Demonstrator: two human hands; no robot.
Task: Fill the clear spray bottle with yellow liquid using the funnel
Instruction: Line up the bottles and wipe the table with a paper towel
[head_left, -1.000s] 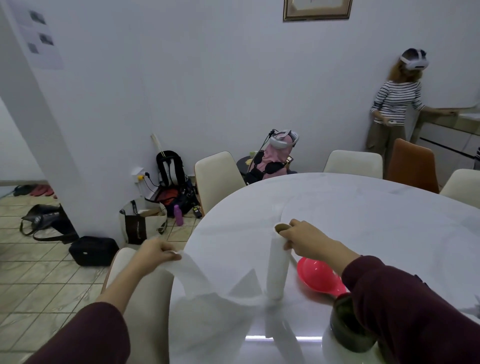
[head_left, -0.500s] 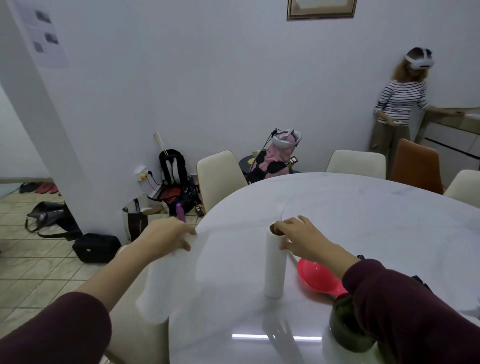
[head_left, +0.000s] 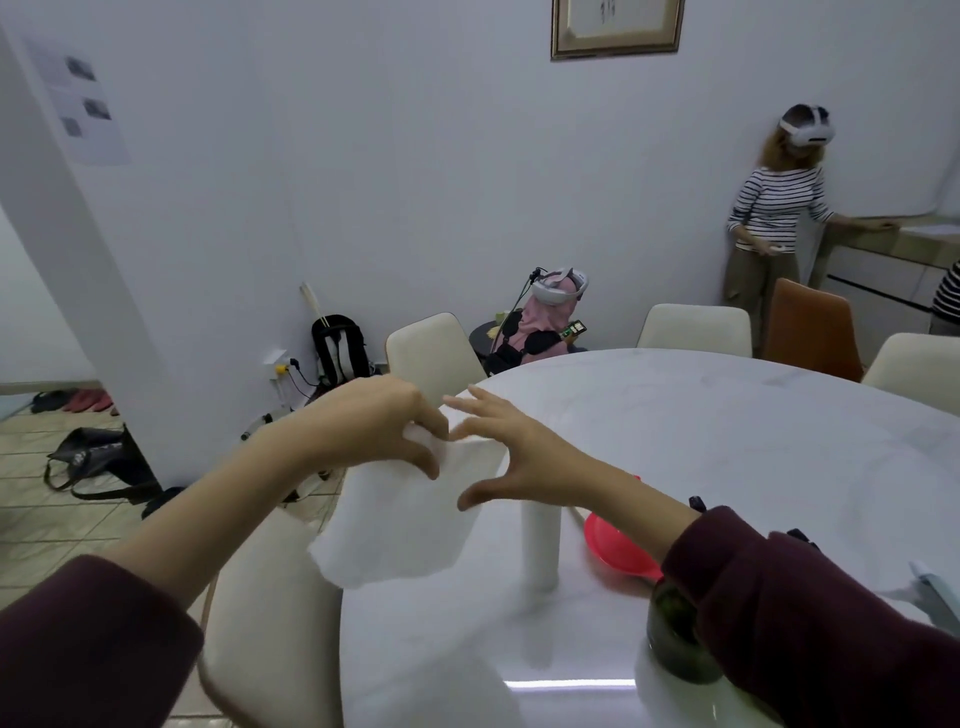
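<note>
A torn-off white paper towel sheet (head_left: 400, 525) hangs in the air over the table's left edge. My left hand (head_left: 374, 421) pinches its top corner. My right hand (head_left: 511, 452) is beside it with fingers spread, touching the sheet's upper right edge. The white paper towel roll (head_left: 541, 545) stands upright on the white marble table (head_left: 727, 441), partly hidden behind my right wrist. A red funnel (head_left: 618, 551) lies on the table right of the roll. A dark green bottle top (head_left: 675, 639) shows under my right sleeve. No clear spray bottle is recognisable.
Cream chairs (head_left: 436, 353) ring the table, one right below my left arm. Bags and a backpack (head_left: 337, 348) sit on the tiled floor by the wall. Another person in a striped top (head_left: 774, 218) stands at the far right by a counter.
The sheet came free of the roll. My left hand carried it up and to the right. My right hand left the top of the roll and met the sheet.
</note>
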